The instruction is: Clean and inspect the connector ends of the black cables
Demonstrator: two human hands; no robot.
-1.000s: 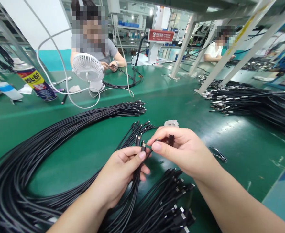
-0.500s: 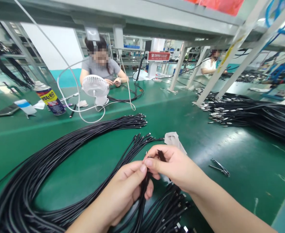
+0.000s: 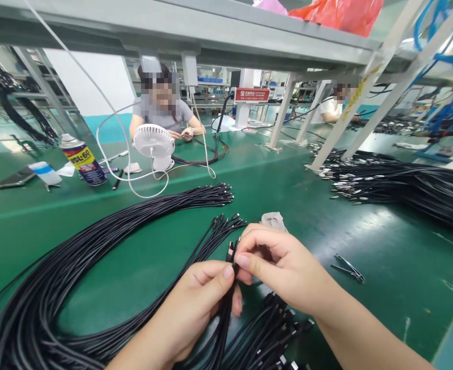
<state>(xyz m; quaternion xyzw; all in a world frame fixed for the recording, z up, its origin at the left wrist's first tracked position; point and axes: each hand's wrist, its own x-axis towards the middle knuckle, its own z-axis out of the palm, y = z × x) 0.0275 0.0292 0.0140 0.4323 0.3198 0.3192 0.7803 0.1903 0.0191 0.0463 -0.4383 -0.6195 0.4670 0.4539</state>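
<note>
My left hand [image 3: 206, 288] is closed round a small bunch of black cables [image 3: 226, 318], whose plug ends stick up past the thumb. My right hand [image 3: 276, 262] pinches at the same plug ends, its thumb and forefinger touching them; the exact piece between the fingertips is partly hidden. A long curved bundle of black cables [image 3: 75, 246] lies on the green table to the left. More cable ends with metal plugs [image 3: 276, 329] lie below my right wrist. Just behind my right hand sits a crumpled whitish wrapper [image 3: 273, 221].
Metal tweezers [image 3: 348, 268] lie to the right. Farther back are a spray can [image 3: 83, 160], a white fan [image 3: 155, 144] and its looping cord. A large cable pile [image 3: 399, 180] rests by the shelf legs [image 3: 338, 113]. A co-worker [image 3: 164, 108] sits opposite, holding cable.
My right fingers have shifted slightly, and a black plug end now shows upright above my left thumb. The dark strip seen by my right forefinger is no longer visible. The view has tilted up slightly.
</note>
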